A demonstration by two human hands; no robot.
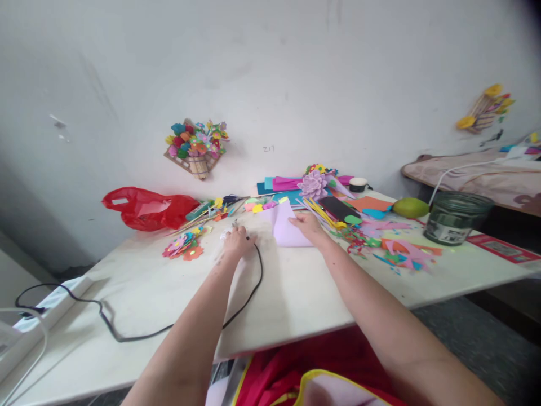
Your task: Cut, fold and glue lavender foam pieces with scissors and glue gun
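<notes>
My right hand (309, 226) pinches the edge of a lilac craft sheet (289, 230), which is bent upward and rests partly on the table. To its left, my left hand (237, 241) lies low over the tabletop, its fingers curled over a small whitish tool with a black cord (260, 265). Most of that tool is hidden under the hand, so its kind does not show. Left of this hand lies a cluster of colourful craft flowers (186, 243). Behind the sheet are small coloured cut pieces (257, 207), and yellow strips (320, 213) lie beyond my right hand.
A red plastic bag (152, 208) is at the back left. A white power strip (51, 307) lies along the left side, with the cord trailing across the table. On the right are a dark phone (338, 210), paper scraps (406, 254), a green fruit (410, 207) and a glass jar (456, 217).
</notes>
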